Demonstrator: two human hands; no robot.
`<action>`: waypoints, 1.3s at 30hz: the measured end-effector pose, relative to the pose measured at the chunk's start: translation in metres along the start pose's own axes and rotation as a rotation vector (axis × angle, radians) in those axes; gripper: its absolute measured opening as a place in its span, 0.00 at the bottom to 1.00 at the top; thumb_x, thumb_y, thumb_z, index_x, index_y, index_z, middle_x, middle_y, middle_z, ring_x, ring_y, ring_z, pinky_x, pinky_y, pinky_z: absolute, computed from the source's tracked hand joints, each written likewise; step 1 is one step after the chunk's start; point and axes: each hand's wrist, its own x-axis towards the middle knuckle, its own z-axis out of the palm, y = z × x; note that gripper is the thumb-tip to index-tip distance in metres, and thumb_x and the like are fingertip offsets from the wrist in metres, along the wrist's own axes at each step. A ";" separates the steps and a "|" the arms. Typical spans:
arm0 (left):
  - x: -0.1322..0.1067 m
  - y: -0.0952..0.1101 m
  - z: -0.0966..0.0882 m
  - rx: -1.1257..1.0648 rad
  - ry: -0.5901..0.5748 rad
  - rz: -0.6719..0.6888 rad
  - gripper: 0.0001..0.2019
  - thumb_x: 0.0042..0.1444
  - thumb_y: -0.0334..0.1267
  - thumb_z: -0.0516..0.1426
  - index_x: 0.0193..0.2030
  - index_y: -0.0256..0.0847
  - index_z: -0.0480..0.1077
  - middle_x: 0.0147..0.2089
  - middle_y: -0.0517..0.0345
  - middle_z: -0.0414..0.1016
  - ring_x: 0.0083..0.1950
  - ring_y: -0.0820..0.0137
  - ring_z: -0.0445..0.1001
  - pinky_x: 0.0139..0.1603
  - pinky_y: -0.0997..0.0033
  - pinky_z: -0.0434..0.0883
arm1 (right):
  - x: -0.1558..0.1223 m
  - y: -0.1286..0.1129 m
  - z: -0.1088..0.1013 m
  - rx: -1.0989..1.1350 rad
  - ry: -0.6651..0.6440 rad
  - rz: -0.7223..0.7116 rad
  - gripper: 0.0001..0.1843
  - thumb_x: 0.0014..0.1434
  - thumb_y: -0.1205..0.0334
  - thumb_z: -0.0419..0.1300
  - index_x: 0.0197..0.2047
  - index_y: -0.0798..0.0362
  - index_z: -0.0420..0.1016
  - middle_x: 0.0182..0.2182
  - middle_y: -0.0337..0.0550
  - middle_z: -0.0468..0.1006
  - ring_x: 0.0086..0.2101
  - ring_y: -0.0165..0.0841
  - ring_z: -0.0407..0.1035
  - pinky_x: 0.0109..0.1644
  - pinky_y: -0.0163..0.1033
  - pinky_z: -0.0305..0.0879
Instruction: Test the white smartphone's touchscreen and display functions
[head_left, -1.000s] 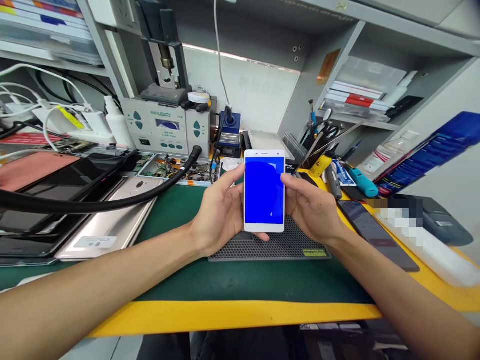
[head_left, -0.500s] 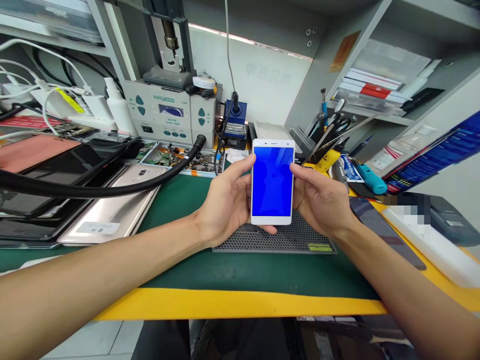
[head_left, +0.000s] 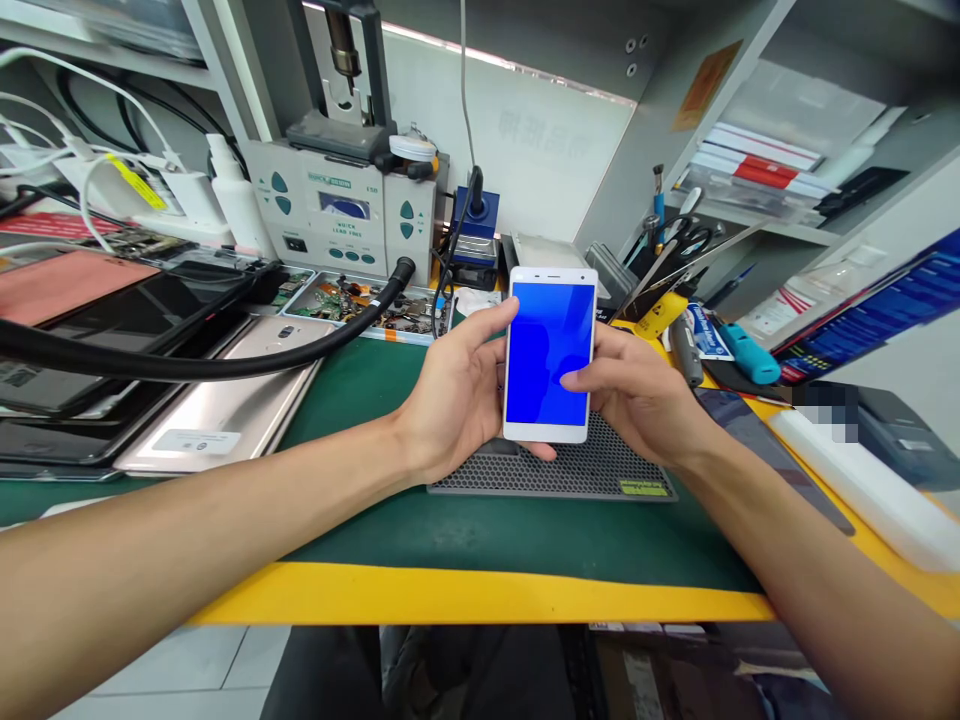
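A white smartphone [head_left: 551, 340] with a plain bright blue screen is held upright, facing me, above the bench. My left hand [head_left: 465, 395] grips it from the left, its thumb on the left edge and its fingers behind the back. At the right side my right hand [head_left: 637, 390] holds the phone too, its thumb lying over the lower right of the screen. The fingers behind the phone are mostly hidden. Beneath the hands lies a grey perforated mat [head_left: 570, 475] on the green work mat [head_left: 420, 530].
On the left are a stack of phones and tablets [head_left: 225, 410] and a thick black hose [head_left: 225, 368]. Behind stand a grey rework station [head_left: 345, 215] and a tray of circuit boards [head_left: 360, 305]. Scissors and hand tools [head_left: 686, 235] stand at the right, near a white block [head_left: 862, 490].
My right thumb has moved from the phone's right edge onto the lower right of its screen. The phone sits slightly further right and up in view. The left hand keeps its grip.
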 end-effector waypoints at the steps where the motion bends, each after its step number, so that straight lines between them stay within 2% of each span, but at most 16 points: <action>1: 0.000 0.000 0.000 0.000 -0.005 0.002 0.28 0.62 0.57 0.45 0.55 0.39 0.69 0.48 0.47 0.75 0.45 0.53 0.75 0.30 0.60 0.77 | 0.000 0.000 0.000 -0.021 -0.002 -0.005 0.19 0.49 0.71 0.63 0.46 0.52 0.75 0.39 0.41 0.81 0.36 0.40 0.75 0.37 0.43 0.72; 4: 0.000 0.001 0.001 -0.004 -0.010 0.009 0.28 0.62 0.56 0.44 0.56 0.39 0.68 0.48 0.47 0.75 0.46 0.53 0.75 0.32 0.58 0.78 | 0.001 0.002 0.000 -0.024 0.004 -0.012 0.18 0.50 0.70 0.63 0.46 0.52 0.75 0.39 0.41 0.81 0.35 0.39 0.75 0.38 0.43 0.72; 10: 0.001 0.001 0.000 -0.028 -0.006 0.007 0.26 0.62 0.55 0.45 0.56 0.41 0.69 0.46 0.47 0.76 0.46 0.51 0.75 0.29 0.60 0.77 | 0.001 0.001 0.003 -0.001 0.028 0.019 0.13 0.55 0.62 0.62 0.45 0.50 0.75 0.40 0.43 0.81 0.37 0.41 0.75 0.38 0.44 0.72; 20: 0.000 0.000 0.000 -0.042 -0.007 0.021 0.26 0.62 0.55 0.45 0.57 0.41 0.69 0.45 0.48 0.76 0.48 0.50 0.75 0.33 0.57 0.78 | 0.002 0.003 0.003 0.048 0.051 0.013 0.14 0.57 0.57 0.61 0.46 0.50 0.76 0.42 0.43 0.81 0.42 0.44 0.75 0.39 0.45 0.74; 25: 0.000 0.000 0.000 -0.020 0.007 0.003 0.26 0.62 0.55 0.45 0.56 0.41 0.69 0.45 0.48 0.76 0.48 0.50 0.75 0.33 0.58 0.77 | 0.002 0.003 0.004 0.070 0.052 0.005 0.13 0.60 0.54 0.57 0.44 0.48 0.77 0.41 0.42 0.82 0.44 0.45 0.75 0.40 0.46 0.75; 31: -0.001 0.000 0.000 -0.018 -0.023 0.006 0.27 0.62 0.55 0.44 0.60 0.43 0.66 0.46 0.49 0.76 0.47 0.51 0.75 0.31 0.60 0.77 | 0.000 0.000 0.006 -0.025 0.015 0.016 0.18 0.55 0.56 0.64 0.49 0.49 0.75 0.44 0.45 0.82 0.41 0.45 0.77 0.38 0.45 0.74; 39: -0.001 0.000 0.000 -0.039 -0.025 0.020 0.26 0.63 0.53 0.43 0.62 0.44 0.65 0.48 0.49 0.75 0.48 0.52 0.76 0.31 0.61 0.78 | 0.000 0.001 0.003 -0.082 0.002 -0.009 0.20 0.53 0.59 0.64 0.50 0.50 0.75 0.43 0.45 0.82 0.37 0.45 0.77 0.35 0.45 0.73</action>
